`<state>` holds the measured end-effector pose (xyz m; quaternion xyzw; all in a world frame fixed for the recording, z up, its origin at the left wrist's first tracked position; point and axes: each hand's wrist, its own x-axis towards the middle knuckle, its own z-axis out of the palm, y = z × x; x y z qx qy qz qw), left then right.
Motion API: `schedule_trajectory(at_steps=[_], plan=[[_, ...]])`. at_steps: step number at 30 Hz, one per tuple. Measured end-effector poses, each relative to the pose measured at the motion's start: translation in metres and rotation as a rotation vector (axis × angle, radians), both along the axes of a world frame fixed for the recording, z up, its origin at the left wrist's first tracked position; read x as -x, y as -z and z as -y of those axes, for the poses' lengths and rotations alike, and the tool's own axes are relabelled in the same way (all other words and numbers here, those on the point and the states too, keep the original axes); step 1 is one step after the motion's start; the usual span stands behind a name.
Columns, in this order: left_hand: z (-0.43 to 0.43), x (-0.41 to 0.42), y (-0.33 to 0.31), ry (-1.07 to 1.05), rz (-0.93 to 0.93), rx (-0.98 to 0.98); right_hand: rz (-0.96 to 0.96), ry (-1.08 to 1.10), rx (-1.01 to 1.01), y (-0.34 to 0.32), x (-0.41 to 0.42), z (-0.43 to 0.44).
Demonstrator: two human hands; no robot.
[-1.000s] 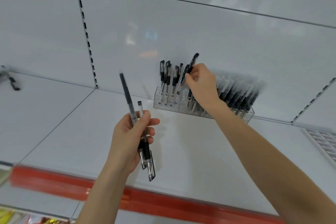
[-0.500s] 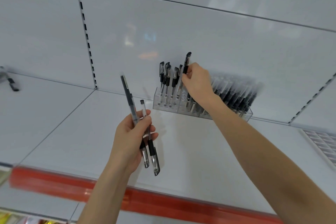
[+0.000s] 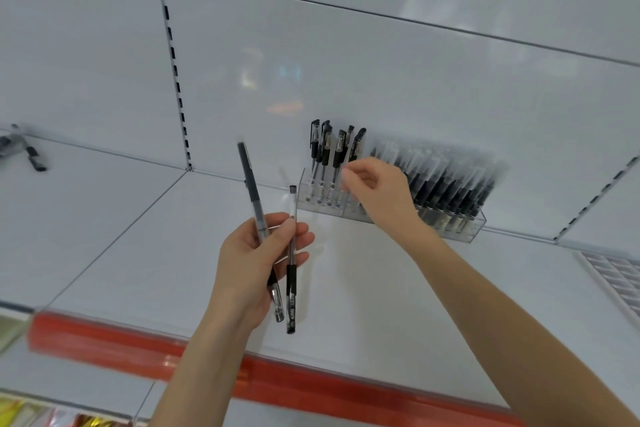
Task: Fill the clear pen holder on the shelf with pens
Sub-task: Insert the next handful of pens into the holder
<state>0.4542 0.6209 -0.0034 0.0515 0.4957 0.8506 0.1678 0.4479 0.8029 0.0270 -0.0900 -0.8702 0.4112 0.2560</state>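
— Where is the clear pen holder (image 3: pixel 460 229)?

— At the back of the white shelf (image 3: pixel 363 288), against the rear wall panel (image 3: pixel 381 80). It is a long, low, see-through box. Its right part is packed with leaning pens (image 3: pixel 446 184), blurred here. At its left end a small group of black-capped pens (image 3: pixel 327 152) stands upright, caps up.

— And the right hand (image 3: pixel 377 191)?

— It reaches over the holder just right of that upright group. The thumb and forefinger are drawn close together near the barrel of one black-capped pen (image 3: pixel 356 146) that leans a little to the right. Whether the fingers (image 3: pixel 349 173) actually pinch it I cannot tell; the spot is blurred, and the hand covers the middle of the holder.

— The left hand (image 3: pixel 256 260)?

— Nearer the camera, above the shelf, well in front of the holder. Its fingers are clamped on two pens (image 3: pixel 291 253), gripped at mid-length. The longer one has a dark cap end pointing up and tilts left; the other stands close to upright with its black cap hanging below the hand. Their lower ends lie just beside each other.

— Anything else?

— A red strip (image 3: pixel 311 381) runs along the shelf's front edge. On the neighbouring shelf far left lies a dark object (image 3: pixel 24 149), too blurred to name. A slotted upright (image 3: pixel 173 62) runs up the wall.
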Motion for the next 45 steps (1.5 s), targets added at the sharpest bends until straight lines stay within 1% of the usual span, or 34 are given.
schedule_trajectory(at_steps=[3, 5, 7, 12, 13, 14, 15, 16, 18, 19, 20, 23, 25, 27, 28, 29, 30, 32, 34, 35, 36, 38, 42, 45], plan=[[-0.006, -0.002, -0.003, 0.034, -0.006, 0.008, 0.147, -0.223, 0.139, -0.014, -0.02, 0.019], [-0.01, -0.005, -0.004, 0.065, -0.017, 0.021, 0.22, -0.287, 0.166, -0.018, -0.024, 0.026], [-0.011, -0.008, -0.005, 0.1, -0.031, 0.033, 0.193, -0.28, 0.238, -0.021, -0.024, 0.026], [-0.001, -0.012, -0.004, 0.131, -0.041, 0.059, 0.004, -0.106, 0.644, -0.035, -0.019, 0.0], [0.001, -0.013, -0.004, 0.128, -0.05, 0.072, -0.021, -0.083, 0.681, -0.035, -0.019, -0.005], [0.003, -0.013, -0.003, 0.119, -0.059, 0.082, -0.028, -0.057, 0.64, -0.033, -0.018, -0.009], [0.003, -0.013, -0.003, 0.109, -0.068, 0.091, -0.025, -0.015, 0.495, -0.028, -0.018, -0.011], [0.004, -0.012, -0.003, 0.098, -0.075, 0.098, -0.037, 0.038, 0.254, -0.022, -0.018, -0.011], [0.004, -0.011, -0.004, 0.078, -0.074, 0.103, -0.164, 0.067, -0.258, -0.01, -0.02, -0.01], [0.005, -0.009, -0.003, 0.066, -0.069, 0.102, -0.231, 0.043, -0.437, -0.007, -0.021, -0.01], [0.006, -0.008, -0.003, 0.053, -0.062, 0.101, -0.272, 0.012, -0.561, -0.005, -0.022, -0.01], [0.007, -0.007, -0.002, 0.039, -0.052, 0.103, -0.358, -0.068, -0.843, -0.001, -0.023, -0.011], [0.005, -0.007, -0.003, 0.049, -0.064, 0.11, -0.358, -0.171, -0.942, 0.005, -0.023, -0.004], [0.003, -0.008, -0.006, 0.06, -0.075, 0.113, -0.274, -0.308, -0.975, 0.011, -0.022, 0.004], [0.004, -0.008, -0.007, 0.057, -0.077, 0.117, -0.236, -0.355, -0.957, 0.013, -0.021, 0.007], [0.005, -0.007, -0.007, 0.046, -0.079, 0.125, -0.204, -0.37, -0.896, 0.013, -0.02, 0.008], [0.006, -0.007, -0.007, 0.031, -0.085, 0.138, -0.17, -0.345, -0.779, 0.009, -0.018, 0.009], [0.01, -0.005, -0.005, -0.001, -0.103, 0.158, -0.123, -0.202, -0.468, -0.003, -0.012, 0.007], [0.013, -0.002, -0.002, -0.025, -0.105, 0.145, -0.139, -0.078, -0.189, -0.015, 0.0, 0.001], [0.013, -0.001, -0.001, -0.032, -0.103, 0.139, -0.176, -0.043, -0.092, -0.02, 0.007, 0.0], [0.014, -0.001, -0.001, -0.035, -0.104, 0.139, -0.21, -0.019, -0.038, -0.024, 0.014, 0.0], [0.014, 0.0, -0.001, -0.035, -0.108, 0.149, -0.214, -0.001, -0.007, -0.026, 0.029, 0.003], [0.017, 0.0, -0.001, -0.046, -0.109, 0.17, -0.114, -0.002, 0.003, -0.022, 0.051, 0.01], [0.019, 0.0, -0.001, -0.045, -0.092, 0.153, -0.025, -0.012, -0.075, -0.018, 0.06, 0.009]])
